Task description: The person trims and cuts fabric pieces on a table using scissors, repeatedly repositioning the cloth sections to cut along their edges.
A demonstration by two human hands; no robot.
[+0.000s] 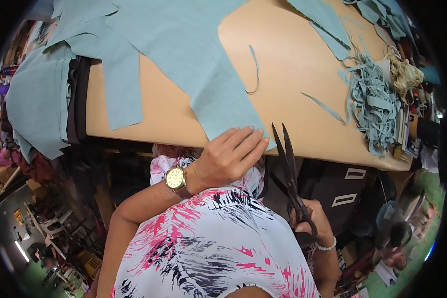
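A long strip of blue-green cloth point(216, 92) runs down the table to its front edge. On its near end rests my left hand point(233, 154), palm down, the fingers stretched out over the fabric; the thumb is hidden. To the right, my right hand point(310, 218) is closed around the handles of large black scissors point(289, 169). Their blades point up and away from me, slightly apart at the tips. The blades lie just right of the cloth's corner, and I see no fabric between them.
Narrow offcuts are heaped in a tangle point(375, 104) at the right of the tan table point(184, 131). A thin loose strip point(256, 69) curls near the middle. More cloth hangs over the left end point(37, 102). A dark drawer unit point(335, 193) stands below the front edge.
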